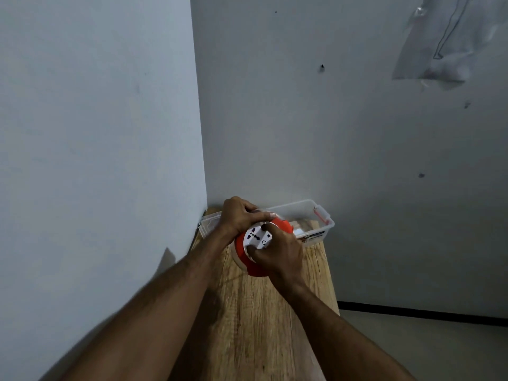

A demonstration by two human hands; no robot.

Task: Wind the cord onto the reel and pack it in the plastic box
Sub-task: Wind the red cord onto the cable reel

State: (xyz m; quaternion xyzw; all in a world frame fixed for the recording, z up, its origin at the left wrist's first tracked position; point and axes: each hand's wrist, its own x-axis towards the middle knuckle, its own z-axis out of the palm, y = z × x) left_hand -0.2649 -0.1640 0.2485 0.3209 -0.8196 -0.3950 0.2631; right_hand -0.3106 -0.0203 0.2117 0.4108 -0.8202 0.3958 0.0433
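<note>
An orange round reel with a white socket face is held above the wooden table, just in front of the clear plastic box. My left hand grips its far upper rim. My right hand wraps its near right side, thumb pressed on the white face. The cord itself is hidden; a thin line on the table below the reel may be part of it. The box stands open at the table's far end, with a white item and a labelled packet inside.
The narrow wooden table runs into a corner between two grey walls. Its right edge drops to the floor. A clear plastic sheet hangs on the right wall.
</note>
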